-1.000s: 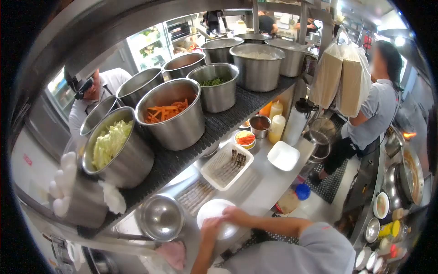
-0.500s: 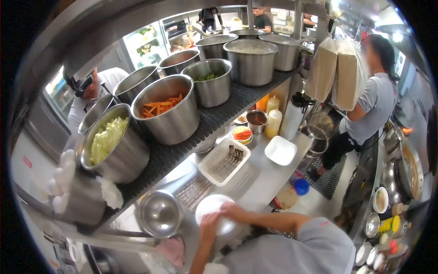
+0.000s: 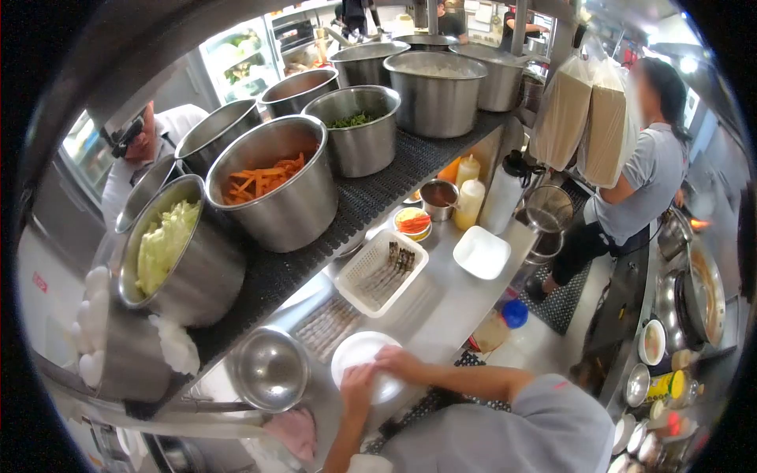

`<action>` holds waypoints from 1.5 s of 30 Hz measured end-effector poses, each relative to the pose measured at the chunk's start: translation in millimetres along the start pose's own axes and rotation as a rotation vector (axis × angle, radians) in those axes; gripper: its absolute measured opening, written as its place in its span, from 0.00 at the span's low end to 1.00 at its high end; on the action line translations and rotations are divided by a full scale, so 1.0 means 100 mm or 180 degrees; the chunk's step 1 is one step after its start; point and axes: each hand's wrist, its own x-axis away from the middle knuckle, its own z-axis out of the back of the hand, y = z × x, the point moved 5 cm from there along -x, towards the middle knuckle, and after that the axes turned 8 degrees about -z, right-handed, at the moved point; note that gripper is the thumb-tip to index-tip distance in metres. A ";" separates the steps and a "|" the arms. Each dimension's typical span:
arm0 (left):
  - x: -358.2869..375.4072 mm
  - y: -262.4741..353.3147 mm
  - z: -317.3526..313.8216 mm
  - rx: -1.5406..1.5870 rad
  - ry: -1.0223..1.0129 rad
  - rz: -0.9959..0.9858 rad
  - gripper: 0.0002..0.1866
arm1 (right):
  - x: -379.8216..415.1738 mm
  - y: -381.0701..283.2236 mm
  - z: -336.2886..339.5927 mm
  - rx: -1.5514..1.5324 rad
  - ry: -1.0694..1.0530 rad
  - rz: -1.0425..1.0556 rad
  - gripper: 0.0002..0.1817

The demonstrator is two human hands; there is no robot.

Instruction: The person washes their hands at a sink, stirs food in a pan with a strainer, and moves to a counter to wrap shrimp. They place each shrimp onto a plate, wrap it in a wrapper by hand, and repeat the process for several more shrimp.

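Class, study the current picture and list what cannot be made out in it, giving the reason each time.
All in the head view:
Anything between the left hand and right hand, over the white plate: hidden by the fingers.
Contents of the hanging bags: hidden by their wrapping.
Depth of the carrot strips: hidden by their pot.
Lower grey shirt: cut off by the bottom edge.
Yellow label: too small, blurred.

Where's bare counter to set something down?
The metal counter looks free between the white perforated basket, white square bowl and right hand. It's crowded around the squeeze bottles of pale yellow sauce and left of the round white plate: raw shrimp rows, round steel bowl.
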 end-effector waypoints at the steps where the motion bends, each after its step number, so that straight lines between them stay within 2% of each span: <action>1: -0.01 0.00 0.00 -0.0046 0.0037 -0.0091 0.12 | 0.00 0.01 0.00 0.0000 -0.0001 -0.0009 0.15; 4: 0.00 0.00 -0.01 -0.0106 0.0040 -0.0189 0.12 | -0.02 -0.01 0.01 0.0022 0.0039 0.0016 0.15; 6: 0.00 0.02 -0.01 -0.0118 0.0016 -0.0189 0.12 | -0.02 -0.07 0.07 -0.0105 0.0279 0.0125 0.10; 9: -0.03 0.06 0.04 -0.0127 0.0004 -0.0142 0.13 | -0.02 -0.03 -0.01 0.0109 0.0043 0.0028 0.15; 15: -0.03 0.12 0.07 -0.0022 -0.0047 0.0087 0.11 | -0.01 -0.01 -0.02 0.0121 0.0035 -0.0143 0.14; 17: -0.06 0.09 0.10 0.0133 -0.0025 0.0180 0.10 | 0.00 -0.02 -0.02 -0.0173 0.0032 -0.0100 0.13; 19: -0.04 -0.03 0.04 0.0193 0.0069 0.0181 0.10 | -0.02 0.13 -0.03 -0.1267 0.0069 -0.0969 0.11; 20: -0.01 -0.07 0.01 0.0202 0.0057 0.0259 0.10 | -0.05 0.08 0.02 -0.0481 0.0226 -0.0234 0.10; 24: 0.04 -0.17 -0.08 0.0062 -0.0075 0.0241 0.10 | -0.09 0.21 -0.11 -0.0531 -0.0051 -0.0326 0.09; 27: 0.02 -0.09 -0.04 0.0125 -0.0006 0.0249 0.12 | -0.05 0.13 -0.10 -0.0351 -0.0075 -0.0098 0.06; 29: 0.03 -0.09 -0.07 0.0092 0.0062 0.0220 0.11 | -0.05 0.01 0.01 -0.0160 0.0271 0.0077 0.05; 31: 0.06 -0.11 -0.09 0.0036 0.0122 0.0222 0.10 | -0.05 -0.03 0.05 -0.0042 0.0121 -0.0111 0.07; 33: 0.07 -0.12 -0.10 0.0070 0.0186 0.0075 0.13 | -0.08 -0.07 0.01 0.0008 -0.0103 -0.0183 0.09; 38: 0.08 -0.12 -0.08 0.0066 0.0189 0.0213 0.13 | -0.09 -0.06 0.00 0.0067 0.0184 -0.0292 0.12; 41: 0.16 -0.15 -0.05 0.0126 0.0164 0.0113 0.14 | -0.08 -0.15 0.11 0.0008 0.0145 -0.0336 0.12; 43: 0.12 -0.21 -0.07 0.0026 0.0319 0.0310 0.14 | -0.04 0.00 -0.04 0.0111 -0.0111 -0.0452 0.11; 45: 0.16 -0.29 -0.07 0.0109 -0.0030 0.0465 0.13 | -0.06 0.07 -0.13 0.0177 -0.0078 -0.0588 0.10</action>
